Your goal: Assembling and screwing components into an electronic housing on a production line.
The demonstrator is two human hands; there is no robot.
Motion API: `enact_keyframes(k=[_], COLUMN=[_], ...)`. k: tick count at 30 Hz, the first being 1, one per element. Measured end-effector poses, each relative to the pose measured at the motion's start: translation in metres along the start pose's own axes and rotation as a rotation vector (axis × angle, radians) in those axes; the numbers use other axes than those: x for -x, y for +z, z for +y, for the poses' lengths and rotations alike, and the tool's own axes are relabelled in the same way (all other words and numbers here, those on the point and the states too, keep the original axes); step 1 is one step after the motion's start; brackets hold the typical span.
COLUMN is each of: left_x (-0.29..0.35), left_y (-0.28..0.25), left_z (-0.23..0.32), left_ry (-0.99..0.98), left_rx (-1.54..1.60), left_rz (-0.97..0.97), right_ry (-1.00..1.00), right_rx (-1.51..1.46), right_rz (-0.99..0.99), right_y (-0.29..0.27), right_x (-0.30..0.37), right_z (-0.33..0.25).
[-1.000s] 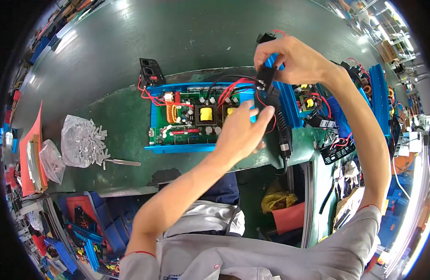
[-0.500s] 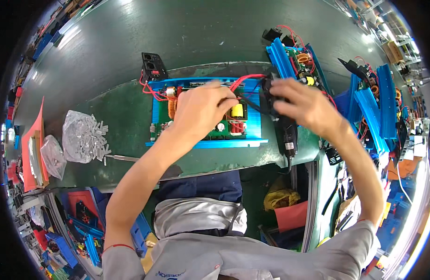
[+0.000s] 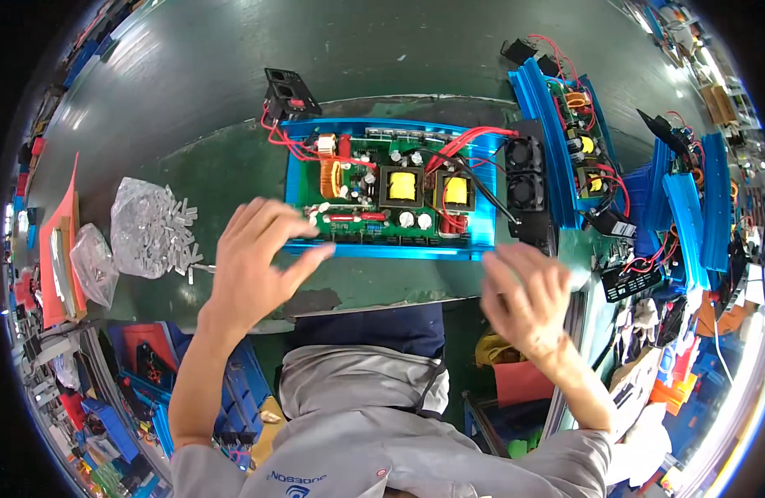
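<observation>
Now left hand [image 3: 256,266] has withdrawn, fingers parted, empty, leaving circuit board [image 3: 371,207] exposed in blue chassis [image 3: 482,220] on desk [image 3: 399,284], twin-fan panel [image 3: 527,173] alongside; right hand [image 3: 527,300] half-curled, I can't tell its hold.

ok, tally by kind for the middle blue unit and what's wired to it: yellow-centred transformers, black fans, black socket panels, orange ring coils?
Yellow-centred transformers: 2
Black fans: 2
Black socket panel: 1
Orange ring coil: 1
Total: 6
</observation>
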State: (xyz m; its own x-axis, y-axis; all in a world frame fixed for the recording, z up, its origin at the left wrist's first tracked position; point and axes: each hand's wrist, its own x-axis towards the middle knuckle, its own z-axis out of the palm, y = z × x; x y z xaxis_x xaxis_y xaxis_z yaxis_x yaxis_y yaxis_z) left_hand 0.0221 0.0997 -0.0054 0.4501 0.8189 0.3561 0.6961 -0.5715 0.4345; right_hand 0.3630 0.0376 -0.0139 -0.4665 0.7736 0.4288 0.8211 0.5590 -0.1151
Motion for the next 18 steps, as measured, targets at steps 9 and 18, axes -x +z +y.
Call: enact_keyframes(k=[9, 18], left_x=[0.032, 0.059], left_y=[0.005, -0.028], left_z=[-0.019, -0.022], left_ry=[0.009, -0.232], left_rx=[-0.088, -0.058], left_rz=[0.062, 0.156], right_ry=[-0.011, 0.085], right_rx=[-0.025, -0.118], right_rz=[-0.019, -0.108], right_y=[0.039, 0.02], right_x=[-0.025, -0.065], right_z=[0.014, 0.018])
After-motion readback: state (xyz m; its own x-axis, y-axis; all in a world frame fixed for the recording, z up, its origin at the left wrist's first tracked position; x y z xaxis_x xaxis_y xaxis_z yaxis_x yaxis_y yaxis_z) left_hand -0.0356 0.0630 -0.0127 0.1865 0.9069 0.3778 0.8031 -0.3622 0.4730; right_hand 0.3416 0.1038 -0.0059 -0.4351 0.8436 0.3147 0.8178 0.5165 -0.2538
